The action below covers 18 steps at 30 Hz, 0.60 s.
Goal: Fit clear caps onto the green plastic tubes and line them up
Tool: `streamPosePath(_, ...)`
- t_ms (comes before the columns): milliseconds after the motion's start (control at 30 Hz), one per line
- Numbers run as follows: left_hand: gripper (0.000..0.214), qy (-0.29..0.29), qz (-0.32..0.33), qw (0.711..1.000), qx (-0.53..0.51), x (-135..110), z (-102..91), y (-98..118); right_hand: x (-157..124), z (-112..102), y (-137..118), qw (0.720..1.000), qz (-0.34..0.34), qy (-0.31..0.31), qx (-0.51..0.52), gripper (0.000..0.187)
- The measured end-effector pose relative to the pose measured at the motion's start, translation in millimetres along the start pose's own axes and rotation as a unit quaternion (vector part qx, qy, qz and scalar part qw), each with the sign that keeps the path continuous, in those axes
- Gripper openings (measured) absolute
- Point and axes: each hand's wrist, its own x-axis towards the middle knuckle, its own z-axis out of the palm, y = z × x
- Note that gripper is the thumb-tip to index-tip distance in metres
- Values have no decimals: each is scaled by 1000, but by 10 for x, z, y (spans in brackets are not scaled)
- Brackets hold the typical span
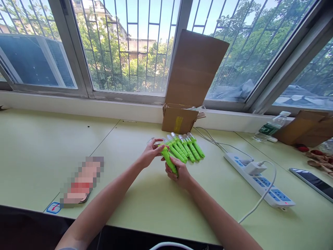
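My right hand (179,171) is wrapped around the lower handle of a bright green-handled tool (167,158). At its upper end, my left hand (153,152) closes its fingers and thumb on the tool's collar. A small clear plastic piece (150,140) shows beside the left fingers; whether it is joined to the tool is hidden. Just beyond my hands, several matching green tools with clear caps (194,147) lie side by side on the pale green table (135,205), caps pointing towards the window.
An open cardboard box (171,118) stands against the windowsill. To the right are a white power strip (260,184) with plugged-in cables, a phone (312,182), and a water bottle (272,126). A blurred phone-shaped item (83,180) lies on the left.
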Motion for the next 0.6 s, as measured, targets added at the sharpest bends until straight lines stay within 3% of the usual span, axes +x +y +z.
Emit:
streamPosePath(133,42,104,45,987,118,58,-103,-19,33,-18,48,993,-53,68,-83,40)
streamPosePath(233,37,208,88,919,322,78,-286,-47,28,-14,67,972,-102,129,-168,37)
streamPosePath(333,31,218,73,843,486,66,-447,-90,24,-11,82,958,-132,145,-212,35)
streamPosePath(400,32,204,37,817,538,49,-501,-128,31,-22,105,951,-149,144,-231,34)
streamPosePath(600,47,172,17,823,541,19,-483,-165,64,-95,169,930,-177,159,-282,32)
